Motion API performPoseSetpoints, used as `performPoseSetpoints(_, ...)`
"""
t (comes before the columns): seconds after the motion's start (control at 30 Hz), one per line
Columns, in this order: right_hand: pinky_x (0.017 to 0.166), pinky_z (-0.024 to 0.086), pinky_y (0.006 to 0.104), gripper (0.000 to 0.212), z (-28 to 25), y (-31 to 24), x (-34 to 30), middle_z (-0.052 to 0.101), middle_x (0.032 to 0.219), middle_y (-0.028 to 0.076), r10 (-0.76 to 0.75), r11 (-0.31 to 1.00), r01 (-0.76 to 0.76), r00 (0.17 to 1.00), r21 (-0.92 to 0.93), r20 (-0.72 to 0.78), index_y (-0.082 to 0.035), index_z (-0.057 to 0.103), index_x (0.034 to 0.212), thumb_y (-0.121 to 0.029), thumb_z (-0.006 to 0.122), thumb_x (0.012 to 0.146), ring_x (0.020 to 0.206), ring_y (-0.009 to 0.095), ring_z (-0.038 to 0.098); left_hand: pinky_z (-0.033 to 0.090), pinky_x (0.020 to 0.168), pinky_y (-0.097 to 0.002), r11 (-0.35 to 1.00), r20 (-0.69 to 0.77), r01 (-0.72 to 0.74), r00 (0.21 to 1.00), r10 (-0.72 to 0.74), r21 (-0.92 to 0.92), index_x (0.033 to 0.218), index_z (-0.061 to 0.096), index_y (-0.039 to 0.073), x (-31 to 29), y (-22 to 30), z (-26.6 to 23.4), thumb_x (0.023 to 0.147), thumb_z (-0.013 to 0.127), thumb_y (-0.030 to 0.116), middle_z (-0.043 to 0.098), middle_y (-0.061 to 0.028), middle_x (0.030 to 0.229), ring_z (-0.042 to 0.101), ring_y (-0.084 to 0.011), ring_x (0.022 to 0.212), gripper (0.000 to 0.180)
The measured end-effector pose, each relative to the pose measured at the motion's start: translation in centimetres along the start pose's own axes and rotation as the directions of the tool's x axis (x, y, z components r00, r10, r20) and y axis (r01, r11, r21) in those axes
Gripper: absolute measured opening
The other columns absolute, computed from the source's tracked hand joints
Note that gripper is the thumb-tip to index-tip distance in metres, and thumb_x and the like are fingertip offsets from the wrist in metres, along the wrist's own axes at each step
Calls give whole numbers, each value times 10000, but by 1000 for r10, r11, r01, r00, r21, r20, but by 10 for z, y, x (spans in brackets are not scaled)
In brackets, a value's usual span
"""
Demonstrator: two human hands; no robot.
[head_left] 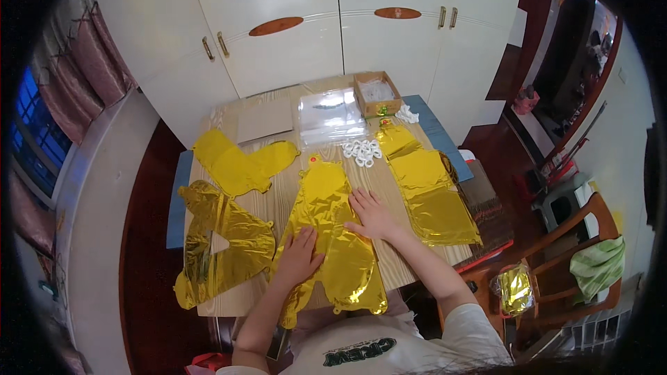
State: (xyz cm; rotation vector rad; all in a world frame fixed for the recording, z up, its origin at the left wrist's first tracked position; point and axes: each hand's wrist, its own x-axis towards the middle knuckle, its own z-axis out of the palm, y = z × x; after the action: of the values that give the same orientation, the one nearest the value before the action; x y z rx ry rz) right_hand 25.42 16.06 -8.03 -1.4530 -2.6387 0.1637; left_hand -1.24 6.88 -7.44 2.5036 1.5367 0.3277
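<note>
White wardrobe doors (333, 21) with brass handles formed the back wall of the room, and dark red flooring (149, 236) ran along both sides. Against the doors stood a pale wood-grain counter (389, 180), seen from above, and every item on it lay flat and spread apart, an arrangement that kept each piece separate and visible.

At the centre of the near edge lay the largest item inspected, a deflated gold foil balloon (333, 236), its lower end overhanging the counter toward the person. Both hands rested on it. The left hand (300, 257) lay palm down on the lower left portion, fingers together and slightly curled, pinching nothing. The right hand (372, 214) lay palm down on the upper right portion, fingers spread. In my judgement, this flat pressure served to hold the foil still and smooth it against the surface.

A crumpled gold foil shape (222, 243) lay at the left, hanging partly over the counter edge. A folded gold foil strip (431, 194) ran down the right side. A smoother yellow foil piece (240, 160) lay further back on the left.

Behind these were a brown card sheet (265, 119), a stack of clear plastic bags (331, 114) and an open cardboard box (377, 94), set back out of the hands' way. Smallest was a cluster of white rings (362, 151), just beyond the central balloon's top.

A wooden chair (556, 257) to the right carried a green cloth (597, 264).
</note>
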Motion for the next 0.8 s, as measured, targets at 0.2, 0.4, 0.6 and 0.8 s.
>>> performPoseSetpoints(0.2,1195,153,452,868,-3,-1,-1,264,1563,195,-5,1000,6,1000,20,-9,25,296,1478,-649,361,935,1467,319,204,222,1157,-523,1000,-16,-15,1000,15,-17,1439,382,13,0,4,1,922,577,407,410,-149,1476,352,-280,1402,678)
performPoseSetpoints(0.4,1196,150,451,879,3,2,1,256,1566,194,-3,1000,3,1000,15,-6,32,288,1480,-651,362,932,1470,314,196,201,1154,-556,998,-32,-39,999,37,-45,1441,396,42,-1,6,0,911,591,405,433,-121,1467,352,-273,1406,671)
performPoseSetpoints(0.6,1197,147,451,893,-1,-2,0,261,1565,188,8,1000,-8,1000,9,1,32,288,1481,-660,374,923,1470,307,199,188,1155,-563,998,-19,-35,999,34,-44,1448,396,65,0,9,-2,902,601,407,444,-97,1469,357,-271,1405,676)
performPoseSetpoints(0.8,1196,143,456,899,-2,-3,2,259,1567,184,7,1000,-7,1000,8,17,29,284,1484,-665,376,920,1471,302,197,197,1147,-560,999,-47,-40,998,38,-37,1427,409,54,-3,9,-4,894,610,417,445,-107,1462,362,-287,1394,675)
